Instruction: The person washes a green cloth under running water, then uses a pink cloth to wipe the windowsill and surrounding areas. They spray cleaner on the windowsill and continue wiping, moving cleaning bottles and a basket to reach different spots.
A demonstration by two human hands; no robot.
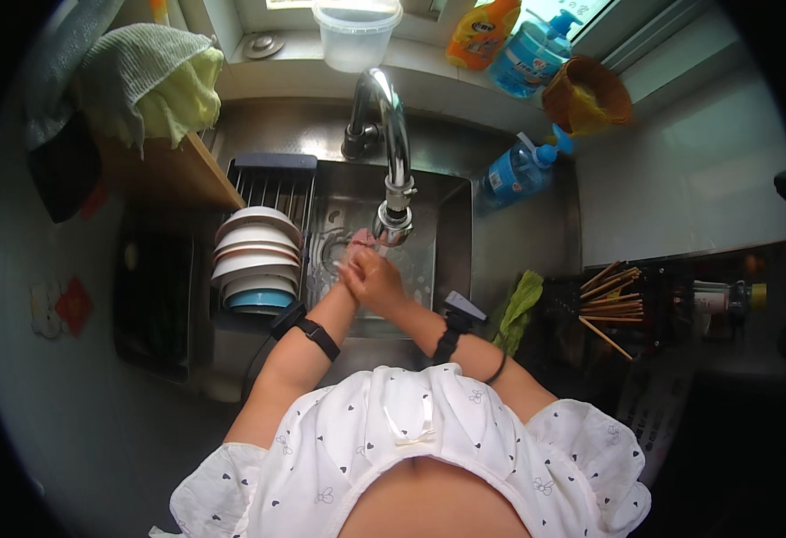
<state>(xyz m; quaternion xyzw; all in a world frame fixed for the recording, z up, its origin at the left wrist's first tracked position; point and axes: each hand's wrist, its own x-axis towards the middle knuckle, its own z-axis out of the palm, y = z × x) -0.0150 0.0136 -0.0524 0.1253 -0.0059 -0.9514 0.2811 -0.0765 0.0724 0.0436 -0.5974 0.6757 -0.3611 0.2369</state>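
Note:
My right hand (375, 281) is curled over my left hand (350, 267) inside the stainless steel sink (454, 235). Most of the left hand's fingers are hidden behind the right. A soft pink item (362, 238), too blurred to name surely, sticks out at the far side of my left hand. Just above it hangs the spout head of the chrome faucet (394, 223), and the sink floor below looks wet. Whether the right fingers also grip the pink item cannot be seen.
Stacked bowls (256, 255) stand in a drying rack (275, 191) on the left. Right of the sink are a blue pump bottle (518, 171), a green leaf (522, 306) and several chopsticks (611, 306). A clear plastic tub (356, 37) sits on the sill. Cloths (158, 74) hang over a wooden board (164, 171).

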